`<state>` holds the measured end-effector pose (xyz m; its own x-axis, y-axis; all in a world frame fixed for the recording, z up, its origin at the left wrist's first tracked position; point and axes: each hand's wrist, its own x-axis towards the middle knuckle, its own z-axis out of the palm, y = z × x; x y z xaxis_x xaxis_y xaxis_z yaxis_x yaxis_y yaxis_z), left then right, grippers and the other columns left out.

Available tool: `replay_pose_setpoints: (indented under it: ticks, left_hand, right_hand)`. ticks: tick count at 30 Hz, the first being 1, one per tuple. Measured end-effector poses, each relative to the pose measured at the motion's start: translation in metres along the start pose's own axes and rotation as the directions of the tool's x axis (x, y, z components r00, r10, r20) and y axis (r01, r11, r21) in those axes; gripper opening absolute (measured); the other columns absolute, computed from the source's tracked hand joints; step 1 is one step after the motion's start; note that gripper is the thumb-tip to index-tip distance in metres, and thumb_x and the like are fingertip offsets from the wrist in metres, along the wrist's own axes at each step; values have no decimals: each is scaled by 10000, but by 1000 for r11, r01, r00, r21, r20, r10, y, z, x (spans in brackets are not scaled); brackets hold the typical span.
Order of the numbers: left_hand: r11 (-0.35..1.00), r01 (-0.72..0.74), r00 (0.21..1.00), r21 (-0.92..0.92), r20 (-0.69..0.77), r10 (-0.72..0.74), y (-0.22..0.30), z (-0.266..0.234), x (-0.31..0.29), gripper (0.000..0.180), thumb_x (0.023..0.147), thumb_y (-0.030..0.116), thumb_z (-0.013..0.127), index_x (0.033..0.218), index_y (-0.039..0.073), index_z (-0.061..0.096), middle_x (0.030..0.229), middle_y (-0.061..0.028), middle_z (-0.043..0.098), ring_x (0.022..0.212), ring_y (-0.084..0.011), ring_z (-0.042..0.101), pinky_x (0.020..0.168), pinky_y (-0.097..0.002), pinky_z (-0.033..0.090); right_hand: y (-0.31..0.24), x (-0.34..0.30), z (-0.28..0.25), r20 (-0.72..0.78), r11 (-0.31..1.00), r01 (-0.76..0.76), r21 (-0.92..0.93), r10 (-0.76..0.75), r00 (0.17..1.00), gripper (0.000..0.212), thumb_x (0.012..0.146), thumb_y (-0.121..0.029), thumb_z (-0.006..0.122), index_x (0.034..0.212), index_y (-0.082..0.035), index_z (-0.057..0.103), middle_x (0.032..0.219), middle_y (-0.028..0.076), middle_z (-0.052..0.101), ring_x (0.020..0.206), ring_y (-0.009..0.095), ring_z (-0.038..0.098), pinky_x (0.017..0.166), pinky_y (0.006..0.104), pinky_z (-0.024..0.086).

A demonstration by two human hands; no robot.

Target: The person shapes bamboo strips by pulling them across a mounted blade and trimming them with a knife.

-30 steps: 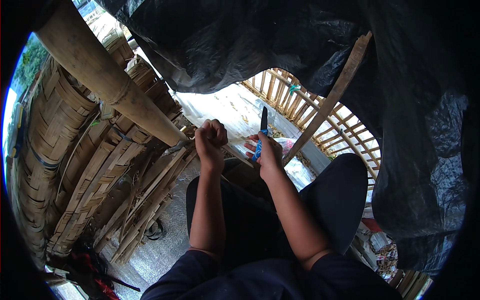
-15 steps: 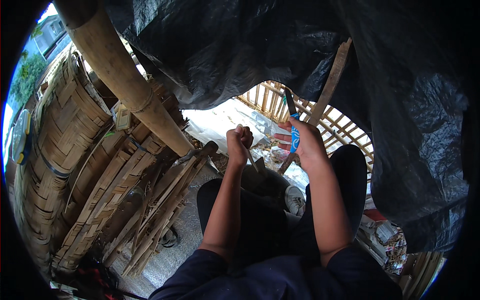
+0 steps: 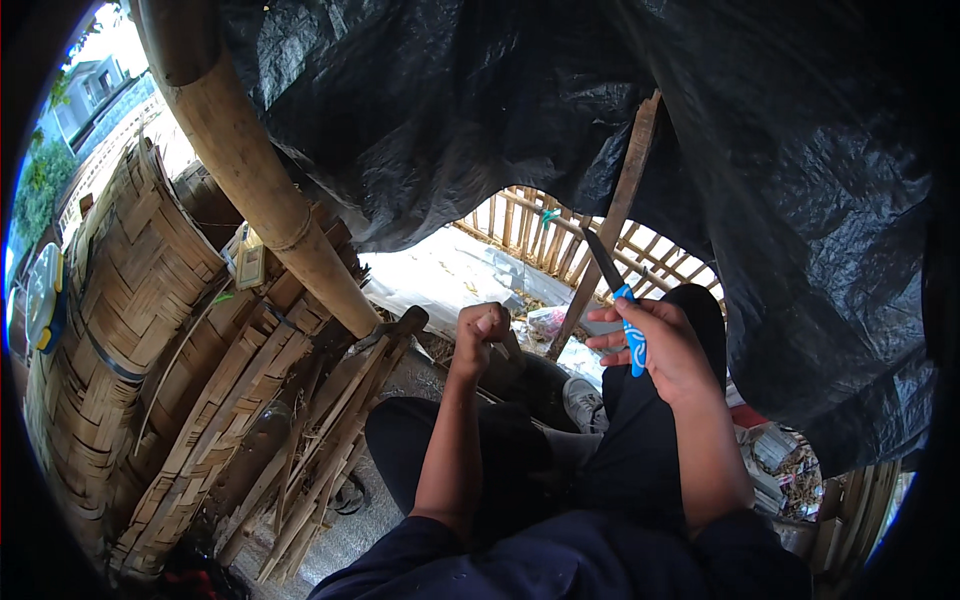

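Note:
My right hand (image 3: 672,350) holds a knife (image 3: 628,318) with a blue and white patterned handle and a dark blade. The thumb presses the handle while the other fingers are loosely spread, and the blade points up and to the left. To its left, my left hand (image 3: 482,338) is closed in a fist above my lap. What that fist holds, if anything, is hidden by the fingers. The two hands are apart, and the knife touches nothing but my right hand.
A thick bamboo pole (image 3: 275,215) slants down at the left beside rolled woven bamboo panels (image 3: 140,240). Split bamboo strips (image 3: 320,450) lean below them. Black plastic sheeting (image 3: 450,110) hangs ahead and to the right. A wooden stick (image 3: 628,190) and a bamboo lattice (image 3: 540,230) stand beyond my hands.
My right hand has moved right and nearer with the knife, whose blade now tilts further left. My left fist has shifted slightly nearer; the thin pale strip showing below it earlier is no longer distinct.

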<state>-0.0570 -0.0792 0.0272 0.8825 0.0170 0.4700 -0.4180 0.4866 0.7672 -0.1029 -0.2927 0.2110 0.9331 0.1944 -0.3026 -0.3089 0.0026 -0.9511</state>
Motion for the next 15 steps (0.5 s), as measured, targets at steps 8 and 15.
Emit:
replay_pose_setpoints:
  ticks: [8,15]
  left_hand:
    - [993,-63,987,-100,-154,47,-4,-29,-15,510,858,467,455,534,123,264,491,33,226,438,-101,222,447,-282,185]
    - [984,-99,935,-151,-351,40,-1,-58,-12,535,893,523,380,541,142,248,492,53,180,436,-89,199,432,-275,157]
  right_hand:
    - [25,21,10,88,994,-98,-56,102,991,256,929,-200,517,981,50,546,920,163,633,740,231,657,577,304,537]
    - [41,96,10,287,921,24,-389,96,953,244,942,-192,497,948,46,552,783,107,613,615,179,639,497,277,508]
